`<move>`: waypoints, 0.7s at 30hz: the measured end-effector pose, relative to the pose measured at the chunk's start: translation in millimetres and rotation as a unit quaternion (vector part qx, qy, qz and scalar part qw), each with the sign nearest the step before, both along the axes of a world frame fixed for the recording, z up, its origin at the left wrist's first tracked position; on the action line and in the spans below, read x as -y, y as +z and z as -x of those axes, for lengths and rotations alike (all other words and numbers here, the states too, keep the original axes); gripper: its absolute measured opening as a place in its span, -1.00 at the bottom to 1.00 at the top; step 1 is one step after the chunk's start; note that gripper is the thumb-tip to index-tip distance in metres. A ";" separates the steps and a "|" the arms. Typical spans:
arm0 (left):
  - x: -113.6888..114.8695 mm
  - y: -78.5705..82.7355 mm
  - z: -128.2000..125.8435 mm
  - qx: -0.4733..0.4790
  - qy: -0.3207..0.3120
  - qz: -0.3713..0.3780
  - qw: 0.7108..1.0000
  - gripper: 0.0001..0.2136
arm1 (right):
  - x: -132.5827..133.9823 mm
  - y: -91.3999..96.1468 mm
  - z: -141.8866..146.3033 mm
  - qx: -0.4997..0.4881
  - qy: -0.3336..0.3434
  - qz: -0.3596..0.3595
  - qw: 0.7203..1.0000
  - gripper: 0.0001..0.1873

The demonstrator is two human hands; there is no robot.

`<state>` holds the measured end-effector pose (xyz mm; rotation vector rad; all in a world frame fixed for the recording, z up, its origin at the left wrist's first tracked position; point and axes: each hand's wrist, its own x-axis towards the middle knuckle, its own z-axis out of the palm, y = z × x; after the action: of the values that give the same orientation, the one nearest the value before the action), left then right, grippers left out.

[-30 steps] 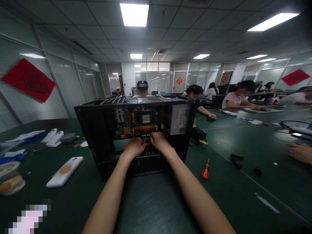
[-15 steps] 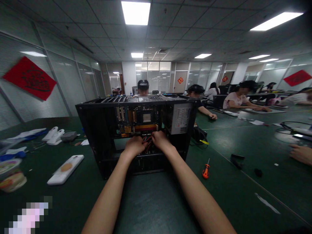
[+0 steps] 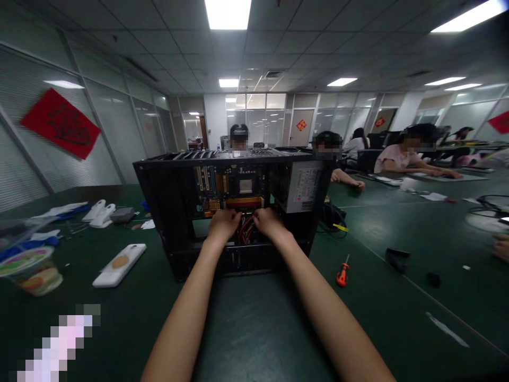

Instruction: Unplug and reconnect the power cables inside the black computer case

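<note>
A black computer case (image 3: 156, 212) stands on the green table with its open side towards me, showing a motherboard (image 3: 233, 180) and a grey power supply (image 3: 304, 187). A bundle of red, black and white cables (image 3: 247, 229) hangs in the lower middle, below the board. My left hand (image 3: 224, 224) is closed at the left side of the bundle, its fingertips on the cables. From the right, my right hand (image 3: 272, 222) has its fingers closed on the same cables. The exact grip of the fingertips is partly hidden.
An orange-black screwdriver (image 3: 342, 275) lies to the right of the case, with small black parts (image 3: 396, 260) beyond it. At left are a white phone-like item (image 3: 120, 265) and a plastic cup (image 3: 34, 270). Other people sit around the table.
My hands have moved slightly apart, and more of the cable bundle shows between them. The whole view has shifted, so the case appears further right and a little higher.
</note>
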<state>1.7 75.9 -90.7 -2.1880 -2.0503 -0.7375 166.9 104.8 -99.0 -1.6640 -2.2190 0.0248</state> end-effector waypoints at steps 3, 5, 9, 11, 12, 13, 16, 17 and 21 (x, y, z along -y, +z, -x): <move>-5.5 -0.8 1.7 0.005 0.020 0.018 1.000 -0.69 | 1.1 0.3 0.8 0.004 -0.006 0.001 1.000 -0.68; -6.5 -1.4 1.1 -0.001 0.021 0.033 0.999 -0.70 | 2.4 0.8 1.2 0.006 -0.008 0.003 1.000 -0.67; -4.8 -0.6 -2.5 -0.014 0.028 0.049 0.998 -0.67 | 5.4 2.5 1.5 0.008 -0.008 0.008 1.000 -0.68; -3.9 0.6 -4.3 -0.024 0.034 0.050 0.998 -0.66 | 6.4 3.2 1.7 0.009 -0.010 0.008 1.000 -0.68; -3.5 1.2 -5.1 -0.029 0.038 0.049 0.998 -0.66 | 6.5 3.5 1.9 0.009 -0.012 0.009 1.000 -0.68; -3.3 1.8 -5.8 -0.034 0.042 0.051 0.997 -0.65 | 6.4 3.6 2.0 0.010 -0.013 0.010 1.000 -0.67; -2.9 3.3 -7.6 -0.046 0.051 0.056 0.996 -0.64 | 4.9 3.7 2.3 0.012 -0.019 0.017 1.000 -0.67; -2.9 3.8 -8.0 -0.048 0.053 0.056 0.996 -0.64 | 4.3 3.7 2.4 0.013 -0.022 0.020 0.999 -0.66; -2.7 5.8 -9.4 -0.051 0.061 0.067 0.995 -0.64 | 2.6 3.5 2.6 0.017 -0.034 0.030 0.999 -0.65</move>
<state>11.1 78.5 -84.8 -2.0930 -2.2160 -0.4783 164.4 102.2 -95.5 -1.7844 -2.2041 0.0463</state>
